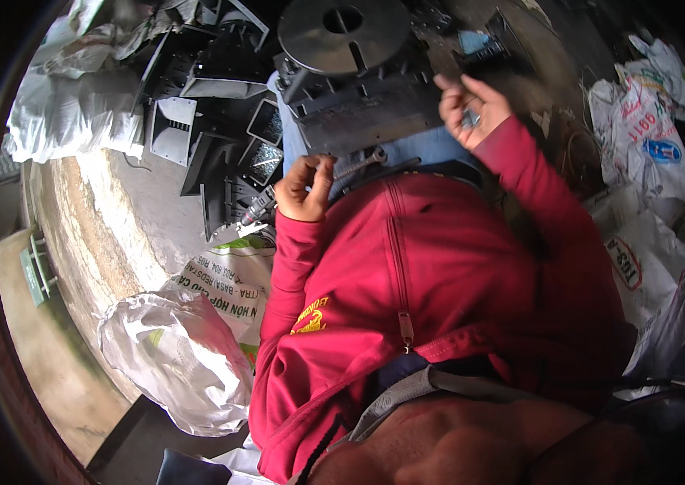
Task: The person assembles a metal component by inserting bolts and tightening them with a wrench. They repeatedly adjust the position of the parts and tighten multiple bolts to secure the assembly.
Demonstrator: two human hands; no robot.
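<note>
At centre frame the left hand (303, 187) is clenched around a screwdriver (356, 166), its thin grey shaft slanting up-right toward a dark metal housing (358, 109) topped by a round disc (342, 34). At upper right, the right hand (467, 109) cups small shiny screws (470, 119), fingers half curled. Black scrap parts (221, 105) crowd the upper left; white sacks (649, 162) hem the right edge.

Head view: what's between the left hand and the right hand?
In the head view, a metal wrench juts from the left hand toward the right hand. Behind it sits the dark machine part on the blue-jeaned lap.
</note>
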